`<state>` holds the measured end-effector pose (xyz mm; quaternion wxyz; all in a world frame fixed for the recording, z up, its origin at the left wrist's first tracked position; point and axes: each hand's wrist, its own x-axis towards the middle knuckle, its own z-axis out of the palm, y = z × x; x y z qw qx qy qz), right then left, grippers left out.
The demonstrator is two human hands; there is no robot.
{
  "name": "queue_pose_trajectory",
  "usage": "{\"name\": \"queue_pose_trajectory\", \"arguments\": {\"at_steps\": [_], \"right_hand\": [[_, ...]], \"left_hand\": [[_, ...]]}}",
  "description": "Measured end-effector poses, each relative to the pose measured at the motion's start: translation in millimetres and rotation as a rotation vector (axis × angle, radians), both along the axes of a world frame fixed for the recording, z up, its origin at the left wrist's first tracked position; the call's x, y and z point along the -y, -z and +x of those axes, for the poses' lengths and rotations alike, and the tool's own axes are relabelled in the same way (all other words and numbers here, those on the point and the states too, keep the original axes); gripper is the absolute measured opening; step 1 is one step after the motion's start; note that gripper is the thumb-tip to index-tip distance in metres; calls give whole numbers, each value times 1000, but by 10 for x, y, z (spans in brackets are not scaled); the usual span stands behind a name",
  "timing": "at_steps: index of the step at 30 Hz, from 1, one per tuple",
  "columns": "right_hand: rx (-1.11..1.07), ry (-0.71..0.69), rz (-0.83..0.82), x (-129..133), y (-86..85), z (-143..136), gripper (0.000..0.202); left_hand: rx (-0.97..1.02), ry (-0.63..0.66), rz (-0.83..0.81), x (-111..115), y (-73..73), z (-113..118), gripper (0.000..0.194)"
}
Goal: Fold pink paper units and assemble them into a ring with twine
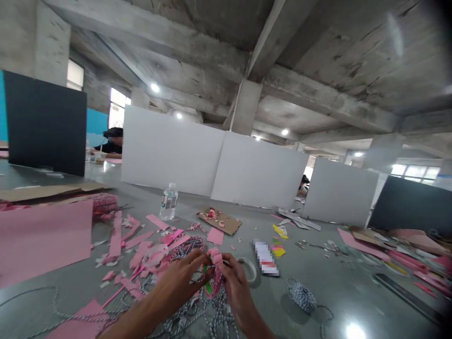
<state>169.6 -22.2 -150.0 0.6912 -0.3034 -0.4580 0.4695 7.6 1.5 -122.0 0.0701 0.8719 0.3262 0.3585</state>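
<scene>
Near the bottom centre, a small pink piece of work [216,270] with some green and patterned cord on it is held up between both hands. My left hand [189,273] pinches its left side with bent fingers. On its right side, the fingers of my right hand [233,278] are closed round the edge. Tangled grey-and-white cord [221,315] lies beneath the hands. Just behind my left hand is a round patterned woven piece [190,247], and a roll of tape [249,269] rests beside my right hand.
Pink scraps [141,254] cover the table's left side, with a pink sheet [45,242] farther left. Behind stand a water bottle [169,202], a cardboard piece [219,221] and white partitions [173,150]. A cord ball [301,296] lies right. People sit beyond the partitions.
</scene>
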Motion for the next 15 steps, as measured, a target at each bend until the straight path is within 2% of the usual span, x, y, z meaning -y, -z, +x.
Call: {"name": "queue_pose_trajectory", "arguments": {"at_steps": [3, 5, 8, 12, 13, 15], "right_hand": [[41, -118, -29, 0, 21, 29, 25], [-2, -93, -42, -26, 41, 53, 25], [-92, -62, -61, -86, 64, 86, 24], [-237, 27, -82, -150, 68, 121, 19], [-259, 46, -90, -157, 69, 128, 19], [-280, 73, -103, -162, 79, 135, 19]], "left_hand": [[42, 100, -59, -26, 34, -60, 20], [101, 138, -132, -65, 12, -128, 20], [397, 105, -293, -134, -94, -220, 19], [1012, 161, -722, -176, -303, -329, 34], [1088, 174, -801, -169, -332, -349, 37], [996, 166, -838, -137, -332, -366, 37]]}}
